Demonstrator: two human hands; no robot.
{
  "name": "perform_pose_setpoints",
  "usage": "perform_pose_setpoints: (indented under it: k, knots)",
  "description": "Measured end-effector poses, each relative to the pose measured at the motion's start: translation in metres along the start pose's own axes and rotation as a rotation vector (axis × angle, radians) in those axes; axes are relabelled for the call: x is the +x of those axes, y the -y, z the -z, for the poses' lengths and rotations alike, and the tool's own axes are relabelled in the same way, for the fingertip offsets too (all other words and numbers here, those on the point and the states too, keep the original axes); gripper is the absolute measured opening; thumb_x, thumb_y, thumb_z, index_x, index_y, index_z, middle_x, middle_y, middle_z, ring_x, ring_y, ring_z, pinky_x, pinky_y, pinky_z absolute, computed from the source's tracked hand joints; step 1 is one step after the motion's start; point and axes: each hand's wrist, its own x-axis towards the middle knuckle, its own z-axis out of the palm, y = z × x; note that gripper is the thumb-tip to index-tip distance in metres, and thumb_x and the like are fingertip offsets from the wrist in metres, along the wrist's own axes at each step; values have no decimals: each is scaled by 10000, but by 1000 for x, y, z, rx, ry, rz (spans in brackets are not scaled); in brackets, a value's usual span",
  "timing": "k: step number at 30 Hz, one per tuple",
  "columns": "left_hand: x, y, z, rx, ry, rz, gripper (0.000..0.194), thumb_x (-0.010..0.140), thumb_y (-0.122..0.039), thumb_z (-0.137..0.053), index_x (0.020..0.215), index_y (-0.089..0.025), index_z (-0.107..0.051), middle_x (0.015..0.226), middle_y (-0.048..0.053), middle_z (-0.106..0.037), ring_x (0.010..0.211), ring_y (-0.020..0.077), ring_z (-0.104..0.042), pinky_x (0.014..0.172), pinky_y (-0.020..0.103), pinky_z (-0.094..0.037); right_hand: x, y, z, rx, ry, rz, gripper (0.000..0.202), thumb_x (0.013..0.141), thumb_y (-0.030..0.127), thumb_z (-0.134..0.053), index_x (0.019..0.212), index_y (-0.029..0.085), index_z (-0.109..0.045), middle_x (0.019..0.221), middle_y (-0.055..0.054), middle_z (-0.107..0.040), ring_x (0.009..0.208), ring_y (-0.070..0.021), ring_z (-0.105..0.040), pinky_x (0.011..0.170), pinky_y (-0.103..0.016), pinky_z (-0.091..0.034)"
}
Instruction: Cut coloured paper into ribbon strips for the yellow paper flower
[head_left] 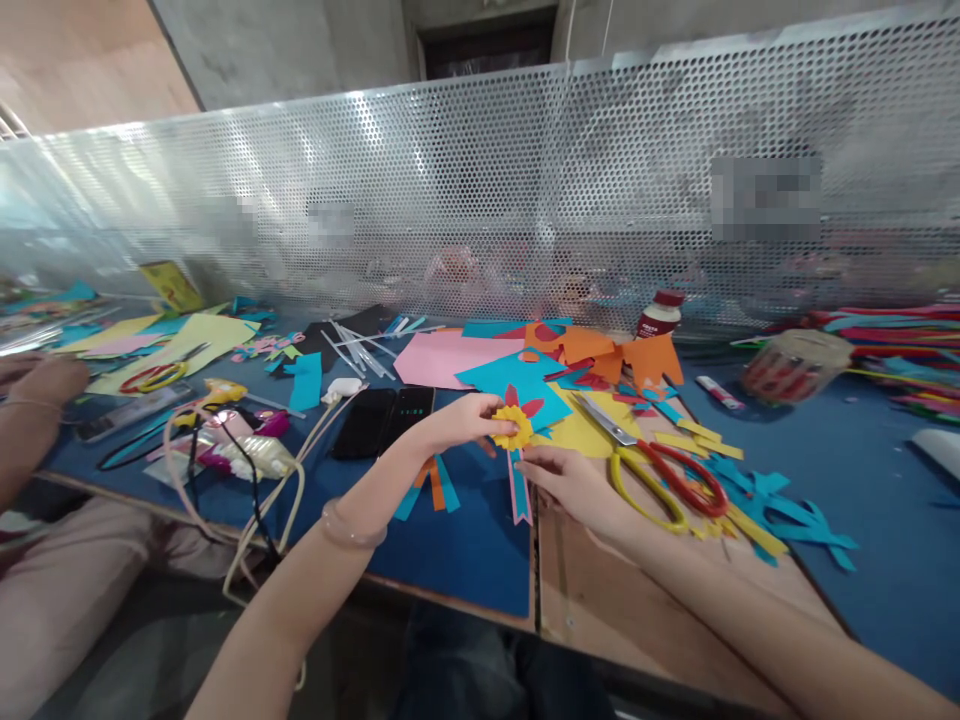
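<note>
A yellow paper flower point(511, 428) with red paper petals point(534, 408) behind it is pinched by my left hand point(466, 420), closed with the thumb over its front. Below the flower hangs a pink-edged blue paper strip point(519, 495) with a notched end. My right hand point(566, 485) is closed at the strip's upper right edge, fingertips pressed to it; its fingers are partly hidden. Blue and orange paper strips point(436, 484) lie fanned under my left wrist. Just right of my right hand rest large scissors point(651, 470) with one yellow and one red handle.
Pink paper point(450, 358), blue paper point(517, 375) and orange paper point(652, 360) lie behind my hands. Dark phones point(382, 420) sit left, near white cables and a glue gun point(259, 455). A red-capped bottle point(661, 314) stands by the perforated metal screen point(487, 200). Another person's arm point(34, 410) reaches in left.
</note>
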Motion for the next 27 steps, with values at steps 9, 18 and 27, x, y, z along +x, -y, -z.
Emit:
perform_pose_setpoints:
  k: [9,18,27]
  knots:
    - [-4,1,1,112,10,-17,327,749,-423,-661,895,-148,-562,913,60,-650,811,197,-643,607,298,-548,-2,4,0,-74,3,-12,324,845,489,-537,793,178,-613,450,75,-418,399,-69,-357,399,-196,-273]
    - [-2,4,4,142,-87,-19,301,760,-405,-668,860,-155,-533,887,54,-654,779,189,-655,591,290,-556,-5,11,13,-10,-46,-135,384,830,510,-547,997,169,-605,383,89,-446,289,-68,-328,275,-162,-230]
    - [-4,-4,7,96,-204,-21,294,767,-375,-668,909,-135,-577,906,68,-647,800,178,-634,636,299,-547,-4,1,0,209,106,-326,280,776,436,-637,831,175,-552,436,50,-571,273,-82,-467,230,-146,-258]
